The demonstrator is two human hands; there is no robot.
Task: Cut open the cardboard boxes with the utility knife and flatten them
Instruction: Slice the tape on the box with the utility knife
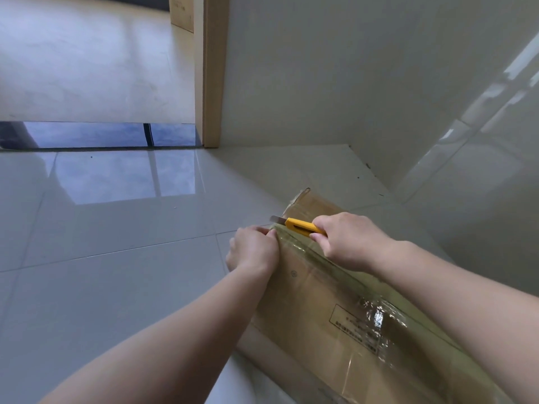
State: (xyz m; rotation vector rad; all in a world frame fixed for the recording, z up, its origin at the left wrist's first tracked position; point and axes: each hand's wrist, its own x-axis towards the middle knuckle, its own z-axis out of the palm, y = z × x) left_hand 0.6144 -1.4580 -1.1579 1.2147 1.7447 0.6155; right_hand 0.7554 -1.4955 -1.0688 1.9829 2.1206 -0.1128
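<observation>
A taped cardboard box lay on the glossy tiled floor in the lower right of the frame, running toward the centre. The right hand clenched a yellow utility knife, its blade poking past the box's far corner. Just left of it, the left hand pinched the box's taped edge there. A wooden door frame stood at upper centre.

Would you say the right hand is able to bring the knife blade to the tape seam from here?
Probably yes: the right hand holds the utility knife just over the tape seam, with nothing between them.
</observation>
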